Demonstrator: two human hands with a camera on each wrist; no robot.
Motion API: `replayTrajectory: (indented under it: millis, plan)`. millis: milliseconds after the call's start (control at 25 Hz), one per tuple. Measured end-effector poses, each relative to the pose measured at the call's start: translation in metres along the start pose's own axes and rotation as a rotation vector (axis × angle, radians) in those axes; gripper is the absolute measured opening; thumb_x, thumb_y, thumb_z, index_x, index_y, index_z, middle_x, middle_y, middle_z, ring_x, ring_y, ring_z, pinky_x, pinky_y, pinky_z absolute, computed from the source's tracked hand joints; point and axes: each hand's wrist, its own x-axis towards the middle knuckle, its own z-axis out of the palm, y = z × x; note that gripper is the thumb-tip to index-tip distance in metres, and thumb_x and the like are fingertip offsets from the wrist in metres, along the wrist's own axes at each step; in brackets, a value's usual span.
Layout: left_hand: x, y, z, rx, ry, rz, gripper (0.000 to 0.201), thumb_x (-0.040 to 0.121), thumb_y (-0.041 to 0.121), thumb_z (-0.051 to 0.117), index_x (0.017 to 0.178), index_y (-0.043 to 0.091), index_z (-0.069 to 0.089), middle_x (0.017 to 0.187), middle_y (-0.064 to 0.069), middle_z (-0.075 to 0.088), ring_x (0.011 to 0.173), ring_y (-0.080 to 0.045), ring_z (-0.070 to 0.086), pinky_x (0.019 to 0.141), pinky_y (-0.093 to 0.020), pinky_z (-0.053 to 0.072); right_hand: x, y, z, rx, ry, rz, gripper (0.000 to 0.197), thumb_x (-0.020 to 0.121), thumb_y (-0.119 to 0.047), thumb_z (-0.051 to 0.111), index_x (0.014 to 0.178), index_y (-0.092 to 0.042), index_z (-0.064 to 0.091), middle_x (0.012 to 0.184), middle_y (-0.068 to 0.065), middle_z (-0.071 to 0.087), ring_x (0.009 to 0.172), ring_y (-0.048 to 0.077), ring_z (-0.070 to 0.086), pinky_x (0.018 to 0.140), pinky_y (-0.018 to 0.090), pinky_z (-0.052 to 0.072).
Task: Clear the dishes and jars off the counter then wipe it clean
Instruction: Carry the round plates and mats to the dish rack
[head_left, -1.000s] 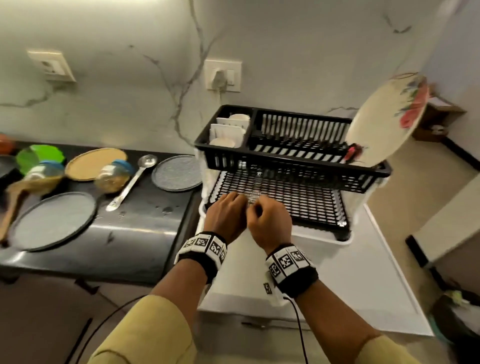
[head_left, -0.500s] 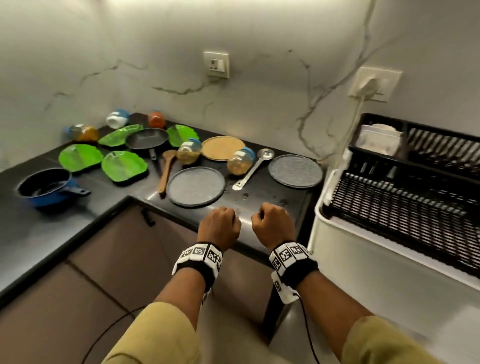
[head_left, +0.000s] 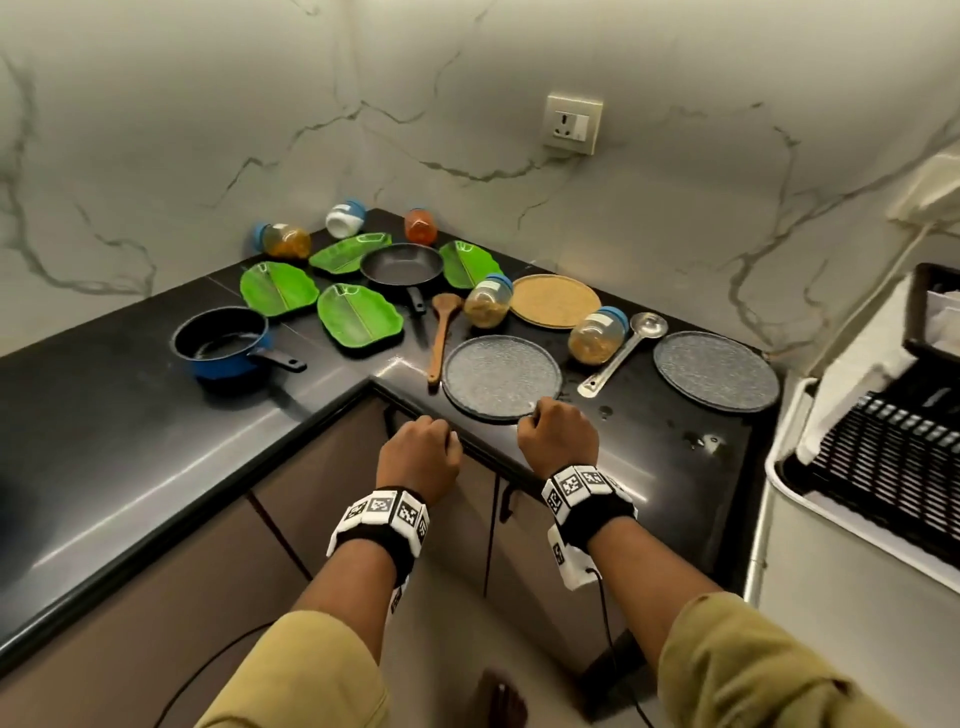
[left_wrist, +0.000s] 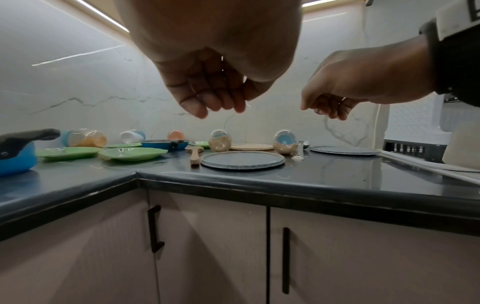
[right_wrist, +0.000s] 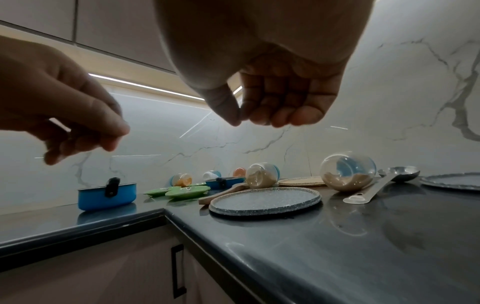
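The black counter holds two grey plates, a tan plate, a steel ladle, a wooden spatula and several green leaf plates. Jars with blue lids lie tipped among them, and more jars lie by the wall. My left hand hangs before the counter's inner corner. My right hand hovers just above the near grey plate's front rim. Both hands' fingers are loosely curled and hold nothing.
A black frying pan and a blue saucepan sit on the left part of the counter. A black dish rack stands on a white appliance at the right. Water drops lie near the counter's right front. Cabinet doors are below.
My view has swung left from the dish rack to the counter. Both hands came away from the rack, empty, and moved apart to hover at the counter's front edge.
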Motion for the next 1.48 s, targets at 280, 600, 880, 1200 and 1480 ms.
replayTrajectory:
  millis: [280,600,880,1200,1480]
  plan:
    - [0.064,-0.029,0.007,0.042,-0.048,-0.013,0.029,0.093,0.032,0.048,0.077,0.010,0.059,0.084,-0.006,0.059,0.084,-0.026,0.058,0.067,-0.033,0.044,0.072,0.007,0.035,0.155,-0.043,0.356,0.028,0.082,-0.025,0.053,0.102,-0.008,0.062,0.106,0.015,0.066,0.099,0.036,0.062,0.079,0.036,0.047]
    - [0.173,0.000,0.036,-0.011,-0.190,0.022,0.025,0.092,0.027,0.050,0.086,0.008,0.065,0.089,-0.011,0.066,0.083,-0.032,0.062,0.067,-0.035,0.046,0.131,0.041,0.069,0.292,-0.135,0.670,0.019,0.079,-0.020,0.065,0.092,-0.006,0.064,0.102,0.018,0.068,0.095,0.039,0.065,0.077,0.038,0.054]
    - [0.252,0.043,0.085,-0.211,-0.339,-0.079,0.024,0.087,0.025,0.054,0.085,0.009,0.071,0.086,-0.012,0.070,0.086,-0.032,0.064,0.071,-0.032,0.046,0.152,0.077,0.093,0.632,-0.218,0.774,0.040,0.059,-0.042,0.056,0.083,-0.011,0.061,0.086,0.012,0.069,0.081,0.036,0.068,0.074,0.051,0.058]
    - [0.337,0.081,0.145,-0.385,-0.566,-0.324,0.045,0.085,0.031,0.053,0.113,-0.004,0.063,0.117,-0.024,0.064,0.107,-0.042,0.059,0.082,-0.035,0.045,0.105,0.134,0.033,0.465,0.082,0.678,0.022,0.095,-0.010,0.052,0.110,-0.002,0.066,0.106,0.013,0.067,0.100,0.026,0.061,0.078,0.025,0.038]
    - [0.353,0.104,0.177,-1.005,-0.646,-0.764,0.020,0.088,0.009,0.048,0.069,0.005,0.042,0.065,-0.013,0.043,0.054,-0.022,0.041,0.053,-0.032,0.040,0.064,0.177,0.006,0.518,0.239,0.789,0.021,0.099,-0.010,0.048,0.107,-0.004,0.067,0.100,0.011,0.067,0.097,0.025,0.060,0.083,0.030,0.039]
